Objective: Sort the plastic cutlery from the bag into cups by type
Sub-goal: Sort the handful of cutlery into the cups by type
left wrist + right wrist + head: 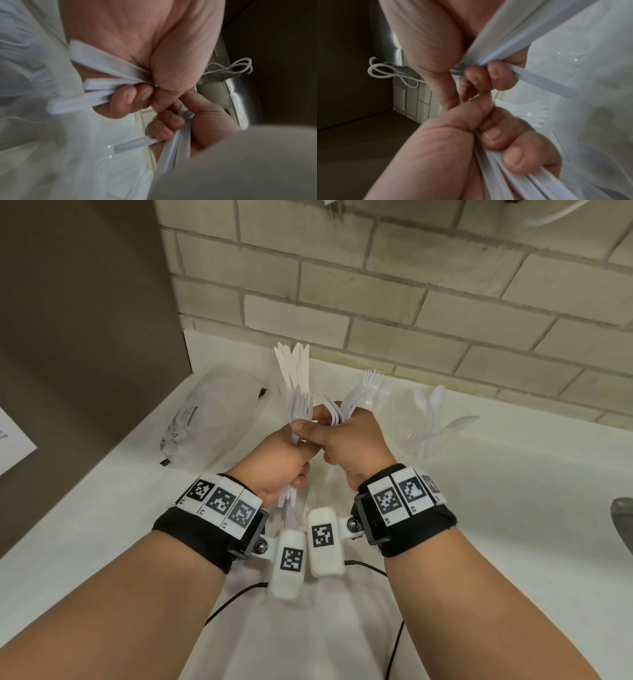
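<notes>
Both hands meet above the white counter [496, 508], each gripping white plastic forks. My left hand [284, 460] holds a bundle of forks [301, 409] with tines up and handles poking out below. My right hand [349, 446] holds a few more forks [337, 414], touching the left thumb. The left wrist view shows left fingers [130, 97] curled round the fork handles [102, 83]; the right wrist view shows right fingers [496, 75] on handles [501, 44]. Behind stand clear cups with knives [294, 364], forks [371, 381] and spoons [431, 405].
A crumpled clear plastic bag [205, 419] lies on the counter at the left, beside a dark panel [85, 337]. A brick wall [445, 302] backs the counter. A sink edge [623, 525] shows at the far right. Black cables [239, 597] trail under my wrists.
</notes>
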A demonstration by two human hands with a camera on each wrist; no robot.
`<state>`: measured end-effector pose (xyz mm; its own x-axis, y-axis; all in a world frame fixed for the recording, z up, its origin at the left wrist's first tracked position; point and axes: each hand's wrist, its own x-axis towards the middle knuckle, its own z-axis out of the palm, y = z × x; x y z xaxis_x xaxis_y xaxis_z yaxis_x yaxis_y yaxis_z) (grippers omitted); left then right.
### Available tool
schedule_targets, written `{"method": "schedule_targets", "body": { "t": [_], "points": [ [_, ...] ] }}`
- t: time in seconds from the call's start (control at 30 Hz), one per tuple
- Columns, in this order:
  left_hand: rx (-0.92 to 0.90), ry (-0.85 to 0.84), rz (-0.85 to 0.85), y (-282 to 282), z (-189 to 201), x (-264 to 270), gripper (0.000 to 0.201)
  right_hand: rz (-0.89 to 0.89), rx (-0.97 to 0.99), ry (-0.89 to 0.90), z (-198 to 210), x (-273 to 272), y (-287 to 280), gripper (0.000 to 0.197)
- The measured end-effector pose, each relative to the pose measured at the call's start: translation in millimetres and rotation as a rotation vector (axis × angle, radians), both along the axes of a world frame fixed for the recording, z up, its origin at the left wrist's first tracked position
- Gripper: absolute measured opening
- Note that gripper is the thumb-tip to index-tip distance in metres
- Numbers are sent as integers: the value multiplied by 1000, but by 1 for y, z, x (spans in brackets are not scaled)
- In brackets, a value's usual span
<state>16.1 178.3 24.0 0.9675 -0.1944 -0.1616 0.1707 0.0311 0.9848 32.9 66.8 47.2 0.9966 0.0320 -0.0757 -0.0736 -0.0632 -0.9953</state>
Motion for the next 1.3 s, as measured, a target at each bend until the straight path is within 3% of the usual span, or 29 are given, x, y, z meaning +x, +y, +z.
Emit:
{"method": "schedule_targets", "body": {
  "t": [0.1,0.23,0.4,0.57,0.7,0.8,0.97,1.03,1.13,1.3],
  "points": [
    [-34,-2,-12,1,1,-1,38,-2,-46,22,-1,1,1,22],
    [-169,67,-33,2,-3,-2,29,-25,-4,13,-4,2,0,2],
    [-270,155,122,5,-9,2,25,-152,1,-85,4,14,-15,12],
    [-324,147,140,13,-9,4,26,-247,104,-198,37,55,-45,29],
    [-351,148,133,18,-9,4,27,-380,-89,-386,50,97,-57,33],
    [-345,151,136,20,-12,3,30,-454,-159,-436,44,126,-58,38],
    [-338,148,104,20,-16,2,32,-502,-89,-399,14,156,-59,43],
    [-338,147,103,21,-17,4,32,-521,10,-372,10,163,-63,40],
    [-343,149,104,24,-18,5,33,-545,92,-398,9,172,-73,19],
    [-357,152,88,22,-18,4,31,-414,66,-371,0,171,-79,20]
  ]
}}
